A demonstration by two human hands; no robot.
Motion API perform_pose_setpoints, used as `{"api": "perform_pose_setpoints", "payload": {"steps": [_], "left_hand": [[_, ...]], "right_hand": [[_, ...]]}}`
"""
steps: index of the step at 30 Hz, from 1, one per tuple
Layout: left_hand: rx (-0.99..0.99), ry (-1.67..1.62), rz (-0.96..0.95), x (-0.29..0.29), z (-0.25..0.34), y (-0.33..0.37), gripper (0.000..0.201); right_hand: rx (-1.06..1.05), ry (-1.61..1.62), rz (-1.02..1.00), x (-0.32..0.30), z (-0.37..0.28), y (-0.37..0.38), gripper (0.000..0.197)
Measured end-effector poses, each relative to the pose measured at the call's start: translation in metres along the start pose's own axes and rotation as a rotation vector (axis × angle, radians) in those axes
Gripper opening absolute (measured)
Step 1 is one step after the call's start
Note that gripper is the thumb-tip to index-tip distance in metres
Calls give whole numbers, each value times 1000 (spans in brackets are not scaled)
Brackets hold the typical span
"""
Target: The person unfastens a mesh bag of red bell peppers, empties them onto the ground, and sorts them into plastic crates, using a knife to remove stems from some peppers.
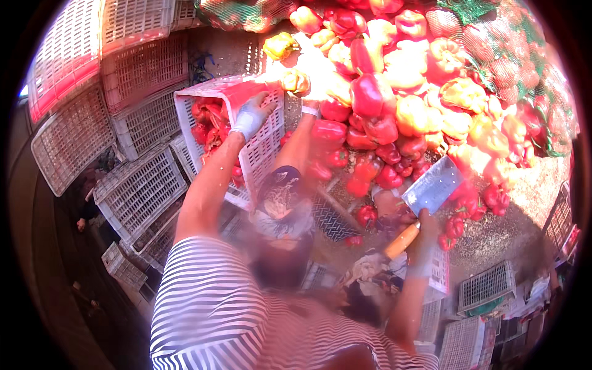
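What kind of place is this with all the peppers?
Probably somewhere vegetables get sorted or packed, maybe a market or yard. There's a big heap of peppers, lots of stacked crates and bulging net bags.

Smooth metal blade (433, 186), wooden handle (402, 241)

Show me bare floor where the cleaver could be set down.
Floor between the small red peppers and lower-right grey crate: bare but for specks. Crowded: the pepper heap ahead and crate stacks at left.
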State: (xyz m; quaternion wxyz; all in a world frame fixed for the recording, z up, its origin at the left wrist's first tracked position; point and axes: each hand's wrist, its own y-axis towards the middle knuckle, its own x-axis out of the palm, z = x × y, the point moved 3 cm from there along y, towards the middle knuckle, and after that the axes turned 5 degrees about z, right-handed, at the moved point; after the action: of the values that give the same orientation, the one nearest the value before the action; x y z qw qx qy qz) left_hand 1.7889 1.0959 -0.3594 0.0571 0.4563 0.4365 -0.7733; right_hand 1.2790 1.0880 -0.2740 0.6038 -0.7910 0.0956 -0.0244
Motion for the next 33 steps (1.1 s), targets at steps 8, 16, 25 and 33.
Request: {"api": "perform_pose_setpoints", "payload": {"steps": [8, 16, 25, 33], "left_hand": [[54, 248, 202, 10, -25, 96, 74], [213, 415, 72, 27, -1, 205, 97], [86, -441, -2, 50, -57, 282, 80], [430, -1539, -671, 31, 82, 134, 44]], "right_hand": [[-39, 116, 129, 17, 1, 29, 32], [-48, 304, 179, 37, -14, 36, 31], [-233, 387, 181, 20, 33, 40, 33], [-572, 180, -54, -2, 59, 7, 45]]}}
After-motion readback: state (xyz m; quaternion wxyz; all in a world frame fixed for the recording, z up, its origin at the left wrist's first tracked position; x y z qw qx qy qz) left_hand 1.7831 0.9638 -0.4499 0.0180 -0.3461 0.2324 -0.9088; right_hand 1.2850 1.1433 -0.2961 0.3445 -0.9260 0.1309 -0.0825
